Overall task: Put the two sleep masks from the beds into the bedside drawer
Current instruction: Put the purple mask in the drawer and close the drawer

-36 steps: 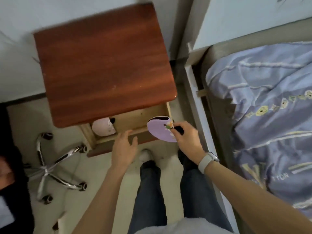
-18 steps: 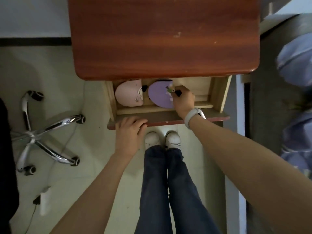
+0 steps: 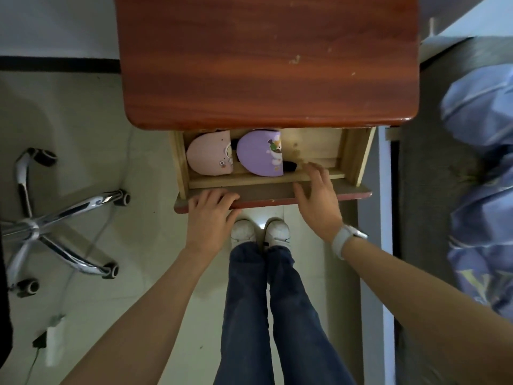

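Note:
The bedside drawer (image 3: 356, 157) stands pulled out from under the reddish-brown table top. Inside it at the left lies a folded pink sleep mask (image 3: 208, 157). A folded purple sleep mask (image 3: 256, 154) with a cartoon print lies right beside it, its black strap poking out at the lower right. My left hand (image 3: 212, 215) grips the drawer's front edge at the left. My right hand (image 3: 319, 197) hovers over the front edge to the right of the purple mask, fingers spread and holding nothing.
The bedside table top (image 3: 266, 59) overhangs the back of the drawer. A chrome chair base (image 3: 41, 220) with castors stands on the floor to the left. A bed with a blue quilt (image 3: 483, 173) runs along the right. My legs and white shoes (image 3: 261, 230) are below the drawer.
My right hand has let go of the purple mask in the drawer and drawn back toward the front edge. The left hand stays on the drawer front.

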`<state>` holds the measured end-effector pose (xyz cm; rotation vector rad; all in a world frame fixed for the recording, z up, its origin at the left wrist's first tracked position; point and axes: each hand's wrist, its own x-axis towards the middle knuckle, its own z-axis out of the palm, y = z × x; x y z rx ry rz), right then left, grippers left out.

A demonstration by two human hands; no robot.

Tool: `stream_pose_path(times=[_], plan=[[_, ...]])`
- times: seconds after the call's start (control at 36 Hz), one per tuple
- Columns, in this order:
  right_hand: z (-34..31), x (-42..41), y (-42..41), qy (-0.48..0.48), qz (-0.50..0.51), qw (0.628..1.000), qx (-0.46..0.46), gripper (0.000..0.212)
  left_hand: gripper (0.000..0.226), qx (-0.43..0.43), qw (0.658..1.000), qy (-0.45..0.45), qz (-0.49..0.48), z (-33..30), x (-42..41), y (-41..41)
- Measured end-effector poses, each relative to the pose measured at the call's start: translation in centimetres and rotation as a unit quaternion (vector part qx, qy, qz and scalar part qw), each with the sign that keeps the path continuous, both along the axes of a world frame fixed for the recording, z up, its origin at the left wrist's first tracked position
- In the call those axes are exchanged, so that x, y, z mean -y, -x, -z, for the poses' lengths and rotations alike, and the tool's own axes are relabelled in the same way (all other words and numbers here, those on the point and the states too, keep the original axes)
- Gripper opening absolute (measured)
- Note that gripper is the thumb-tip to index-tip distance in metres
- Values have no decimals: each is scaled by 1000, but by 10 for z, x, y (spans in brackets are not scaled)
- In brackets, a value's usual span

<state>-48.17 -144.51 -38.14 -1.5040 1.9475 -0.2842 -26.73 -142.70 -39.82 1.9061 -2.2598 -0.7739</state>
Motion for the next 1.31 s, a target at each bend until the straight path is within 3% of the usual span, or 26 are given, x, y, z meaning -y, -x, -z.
stream_pose_path(times=[0.11,0.19,0.31,0.42,0.56,0.67,0.86,1.11,1.31], plan=[[-8,-32,26,6,-185,972,-147,40,24,33,998,42,40,5,-1,-4],[-6,-32,37,9,-258,940,-224,41,23,68,992,74,80,10,-1,-8],[-5,-14,39,60,-314,912,-256,25,19,110,977,114,140,13,2,-10],[-14,-11,46,77,-361,890,-267,23,17,121,976,120,137,2,1,-7],[-31,-3,51,92,-364,882,-283,26,21,101,975,167,103,-22,8,-8],[-44,8,58,145,-340,882,-293,33,43,119,967,211,74,-39,23,-15],[-55,34,63,154,-299,883,-327,69,78,141,962,222,73,-38,54,-26],[-55,81,57,160,-299,869,-360,66,64,178,945,242,132,-49,107,-21],[-55,108,48,171,-274,870,-373,56,66,199,952,209,104,-54,133,-11]])
